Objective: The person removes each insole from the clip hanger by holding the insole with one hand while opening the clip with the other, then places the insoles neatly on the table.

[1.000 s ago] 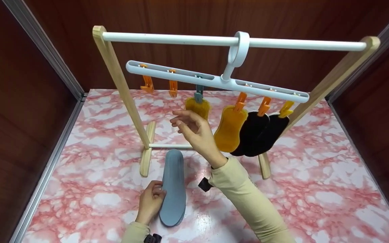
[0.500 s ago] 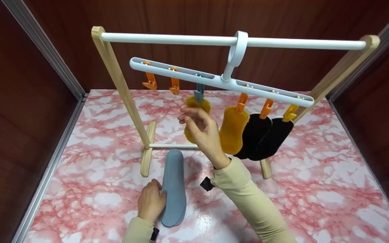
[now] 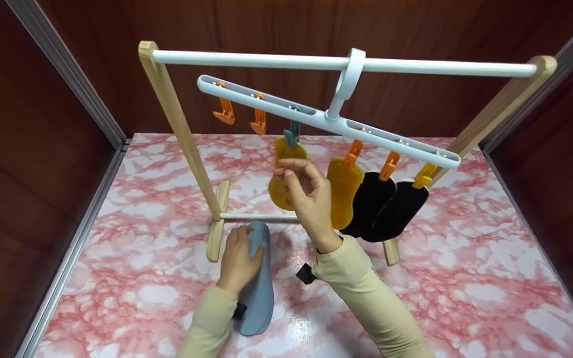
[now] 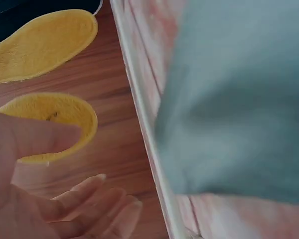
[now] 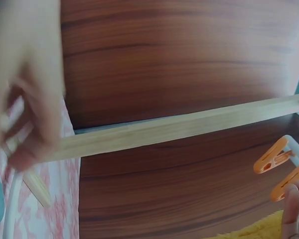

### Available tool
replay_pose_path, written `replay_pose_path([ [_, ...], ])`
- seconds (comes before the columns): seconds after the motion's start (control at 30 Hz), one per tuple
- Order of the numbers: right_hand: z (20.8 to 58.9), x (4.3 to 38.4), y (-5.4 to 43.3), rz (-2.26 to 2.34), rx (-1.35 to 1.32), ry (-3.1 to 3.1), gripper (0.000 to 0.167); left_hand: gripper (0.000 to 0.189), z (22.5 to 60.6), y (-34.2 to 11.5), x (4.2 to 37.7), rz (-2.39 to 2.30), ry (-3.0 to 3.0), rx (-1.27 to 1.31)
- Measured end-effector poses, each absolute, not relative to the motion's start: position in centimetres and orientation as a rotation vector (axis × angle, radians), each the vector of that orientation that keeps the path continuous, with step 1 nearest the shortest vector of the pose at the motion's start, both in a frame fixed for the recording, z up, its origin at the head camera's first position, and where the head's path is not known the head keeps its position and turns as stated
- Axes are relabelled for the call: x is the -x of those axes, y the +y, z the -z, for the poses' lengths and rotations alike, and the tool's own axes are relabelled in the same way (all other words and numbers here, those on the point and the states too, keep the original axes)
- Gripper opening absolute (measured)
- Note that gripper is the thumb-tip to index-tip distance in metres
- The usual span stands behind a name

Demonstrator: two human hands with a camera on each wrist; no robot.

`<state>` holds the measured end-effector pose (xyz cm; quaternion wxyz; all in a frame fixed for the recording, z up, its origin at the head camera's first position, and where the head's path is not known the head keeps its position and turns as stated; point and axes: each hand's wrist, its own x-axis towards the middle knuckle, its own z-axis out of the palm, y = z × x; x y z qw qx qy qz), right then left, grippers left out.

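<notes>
A grey-blue insole lies lengthwise on the marbled surface, and a second edge showing beneath it suggests a stacked pair. Over its far half is my left hand, thumb and fingers apart; in the left wrist view nothing sits between them. My right hand is raised with loosely bent fingers, in front of a fuzzy yellow insole hanging from a teal clip. I see nothing held in it. Another yellow insole and two black insoles hang from clips farther right.
A white clip hanger hangs tilted, left end high, from the white rod of a wooden-legged rack. Two orange clips at its left end hold nothing. Dark wood panels surround the surface.
My left hand has moved from the near-left edge of the grey-blue insole up over its far half. My right hand has drifted right. The hanger's left end has risen and its right end dropped.
</notes>
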<state>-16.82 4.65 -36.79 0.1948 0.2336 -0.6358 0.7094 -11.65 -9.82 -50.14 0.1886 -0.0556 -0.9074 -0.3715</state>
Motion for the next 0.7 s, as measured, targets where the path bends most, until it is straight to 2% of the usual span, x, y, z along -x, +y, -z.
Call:
replay_pose_path([
  [0.23, 36.7, 16.8, 5.0, -1.973, -0.604, -1.740, 0.018, 0.052, 48.1, -9.1, 15.0, 1.276, -2.470, 0.237],
  [0.4, 36.6, 16.8, 5.4, -1.964, -0.561, -1.686, 0.017, 0.065, 46.8, -8.6, 17.1, 1.349, -2.468, 0.385],
  [0.7, 36.4, 16.9, 6.2, -1.953, -0.561, -1.636, 0.017, 0.072, 46.2, -7.2, 18.8, 1.425, -2.371, 0.588],
])
